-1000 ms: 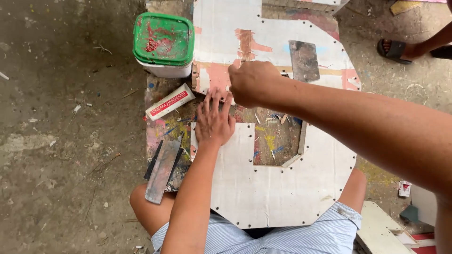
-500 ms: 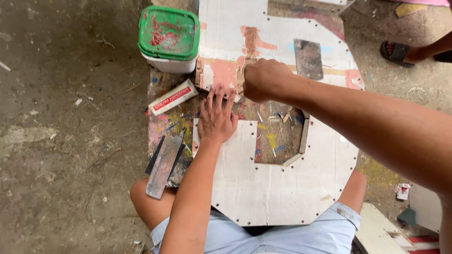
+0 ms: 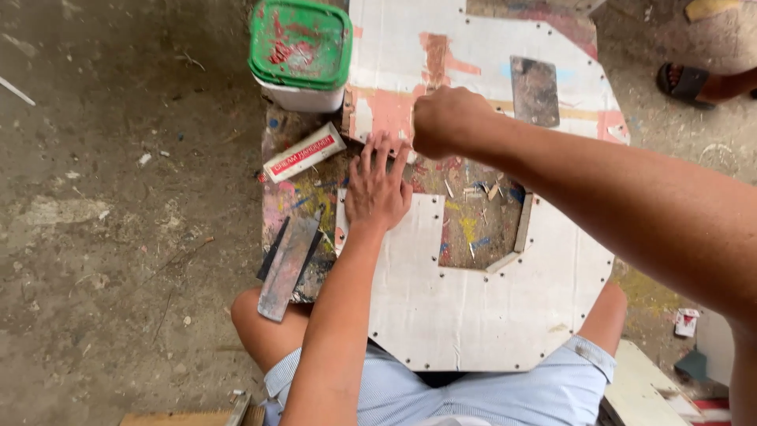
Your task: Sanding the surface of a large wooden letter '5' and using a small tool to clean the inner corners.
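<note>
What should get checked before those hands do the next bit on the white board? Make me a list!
1. Left hand flat on the white board, steadying it: ok.
2. Right hand has a firm grip on something: cannot tell; the fist is closed, anything inside is hidden.
3. Board resting steady on the knees and the paint-spattered stand: ok.
4. Scraper blades away from the fingers: ok, they lie left of the board.
5. Green-lidded tub closed: ok.
6. Small tube within reach: ok.
</note>
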